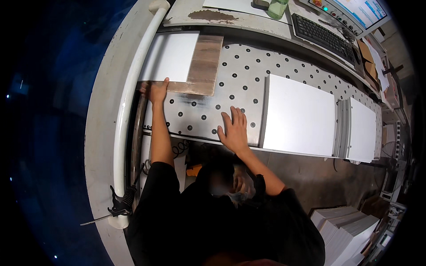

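My left hand (155, 92) is closed at the near edge of a brown wood-grain board (205, 62), with the thumb stretched forward. Some of its fingers are dim beside the dark rail. On that board lies a white panel (171, 55), its near edge just at my thumb tip. My right hand (234, 131) is open and holds nothing. Its fingers are spread over the light metal table (208, 105), which is dotted with black round studs. To the right of this hand lies a stack of white panels (301, 115).
Another stack of white panels (361, 128) sits farther right. A white tube (128, 115) runs along the left side. Beyond the table are a keyboard (323, 39), a green bottle (277, 8) and a control panel with a screen (361, 15). More panels (344, 230) stand low at right.
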### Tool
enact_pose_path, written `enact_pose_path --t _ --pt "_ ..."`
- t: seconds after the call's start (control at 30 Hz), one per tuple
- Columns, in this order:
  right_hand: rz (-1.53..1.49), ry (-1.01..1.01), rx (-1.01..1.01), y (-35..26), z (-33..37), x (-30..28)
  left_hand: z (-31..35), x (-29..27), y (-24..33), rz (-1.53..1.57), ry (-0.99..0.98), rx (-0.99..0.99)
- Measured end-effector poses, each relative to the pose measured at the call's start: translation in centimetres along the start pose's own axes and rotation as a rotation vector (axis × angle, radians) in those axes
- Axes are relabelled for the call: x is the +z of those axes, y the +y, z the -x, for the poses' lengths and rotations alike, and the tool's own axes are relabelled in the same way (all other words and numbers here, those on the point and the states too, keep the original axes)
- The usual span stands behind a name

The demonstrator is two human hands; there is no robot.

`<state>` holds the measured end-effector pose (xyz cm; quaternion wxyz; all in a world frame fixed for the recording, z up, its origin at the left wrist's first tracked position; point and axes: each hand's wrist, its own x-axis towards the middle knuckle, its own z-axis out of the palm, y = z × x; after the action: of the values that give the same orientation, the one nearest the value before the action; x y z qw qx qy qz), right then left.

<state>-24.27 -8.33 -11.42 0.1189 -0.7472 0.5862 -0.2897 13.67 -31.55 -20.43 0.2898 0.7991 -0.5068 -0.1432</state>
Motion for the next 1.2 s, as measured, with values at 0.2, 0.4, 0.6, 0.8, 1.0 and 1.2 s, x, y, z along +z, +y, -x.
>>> enact_pose_path --t 0.2,0.4,0.6,0.8,1.0,1.2 --pt "0.054 0.015 0.041 1.4 0.5 0.1 1.0 -2.8 5.1 -0.123 -0.099 -0.166" --pt "0.042 0.009 0.004 0.2 0.1 0.1 -1.2 -3.5 0.6 -0.085 -0.016 -0.14" --pt "0.069 0.037 0.027 1.1 0.6 0.2 1.8 -1.0 4.2 -0.188 0.106 -0.247" --pt "-0.015 0.04 0.019 0.8 -0.1 0.7 3.0 0.4 3.0 -0.379 0.325 -0.093" --pt "-0.021 -0.006 0.021 2.3 -5.3 2.0 3.7 0.5 4.0 -0.285 0.228 -0.069" --pt "0.019 -0.072 -0.118 5.5 -12.0 2.9 3.7 0.8 3.7 -0.326 0.2 -0.07"
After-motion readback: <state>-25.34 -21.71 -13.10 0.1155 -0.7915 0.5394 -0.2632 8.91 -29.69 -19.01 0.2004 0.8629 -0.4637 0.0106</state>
